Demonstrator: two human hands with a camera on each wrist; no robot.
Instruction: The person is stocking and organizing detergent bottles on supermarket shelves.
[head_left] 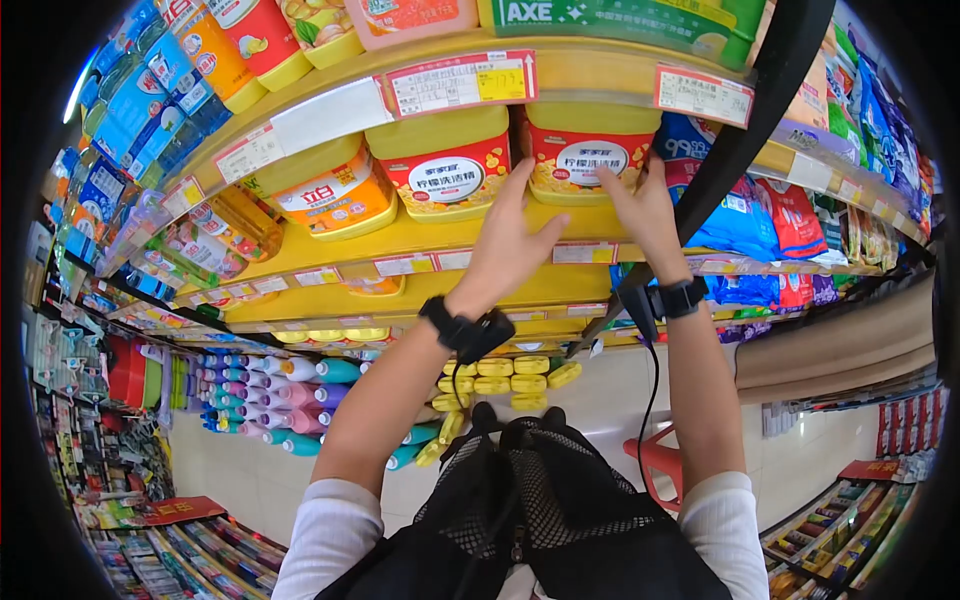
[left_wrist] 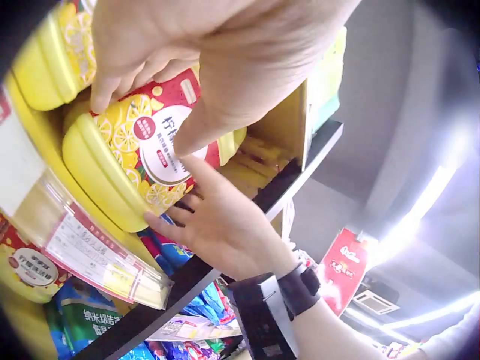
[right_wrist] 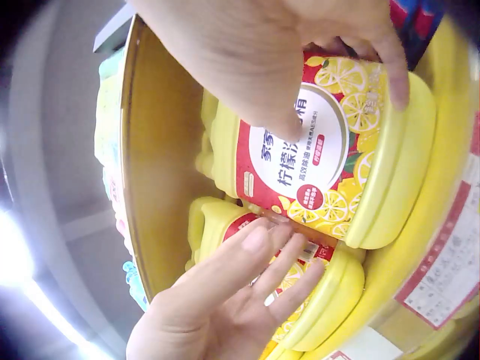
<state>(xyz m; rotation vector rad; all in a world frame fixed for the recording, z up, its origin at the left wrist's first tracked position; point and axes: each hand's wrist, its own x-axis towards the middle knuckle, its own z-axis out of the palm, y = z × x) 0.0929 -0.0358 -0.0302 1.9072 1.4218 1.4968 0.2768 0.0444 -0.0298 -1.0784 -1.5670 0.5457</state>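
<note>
A yellow jug of lemon dish soap (head_left: pixel 585 150) with a red lemon-print label lies label out on the yellow shelf, base toward me. Against its left side, by the gap to a neighbouring jug, is my left hand (head_left: pixel 510 240), fingers extended and thumb spread away in the head view. My right hand (head_left: pixel 645 210) is at the jug's right side, its thumb over the label and its fingers along the side. In the right wrist view, the right hand's index fingertip (right_wrist: pixel 398 94) reaches the jug's base edge. The left hand (right_wrist: pixel 217 307) shows spread fingers there.
A matching jug (head_left: pixel 445 165) and an orange-labelled one (head_left: pixel 330 195) stand to the left. A black shelf post (head_left: pixel 745 130) rises close by my right hand, with blue detergent bags (head_left: pixel 735 225) beyond. Price tags (head_left: pixel 460 85) line the shelf edge above.
</note>
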